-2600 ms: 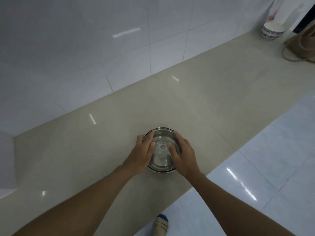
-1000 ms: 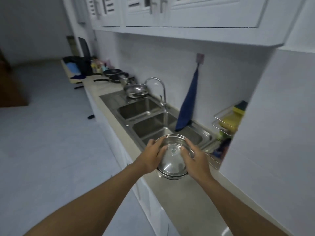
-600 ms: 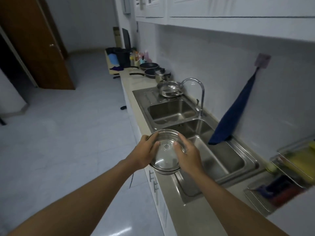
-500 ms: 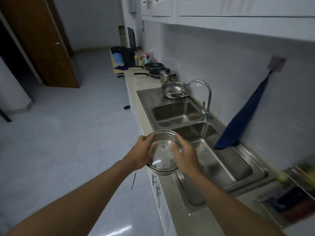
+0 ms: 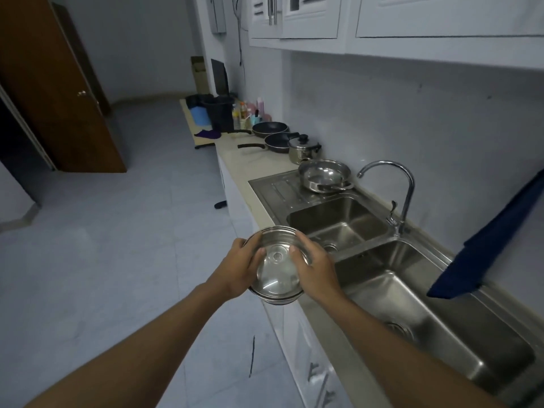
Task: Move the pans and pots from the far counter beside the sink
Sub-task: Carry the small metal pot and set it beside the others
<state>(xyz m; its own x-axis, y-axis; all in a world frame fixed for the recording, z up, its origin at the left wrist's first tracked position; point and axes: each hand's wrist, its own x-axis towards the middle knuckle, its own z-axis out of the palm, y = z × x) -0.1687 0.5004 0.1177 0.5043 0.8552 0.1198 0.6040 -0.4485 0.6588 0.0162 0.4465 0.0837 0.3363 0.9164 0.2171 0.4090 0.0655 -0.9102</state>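
Note:
I hold a small steel pot with a lid in the air, over the counter's front edge beside the double sink. My left hand grips its left side and my right hand its right side. Farther along, a steel pan rests on the sink's drainboard. Behind it on the counter stand a lidded steel pot and two black frying pans.
A curved tap rises behind the sink. A dark blue towel hangs on the right wall. Bottles and a black bin crowd the counter's far end. A brown door stands at left, with tiled floor between.
I lifted the steel pot off a bare counter, turned and carried it along the sink. The sink and the far pans have come closer since half a second ago.

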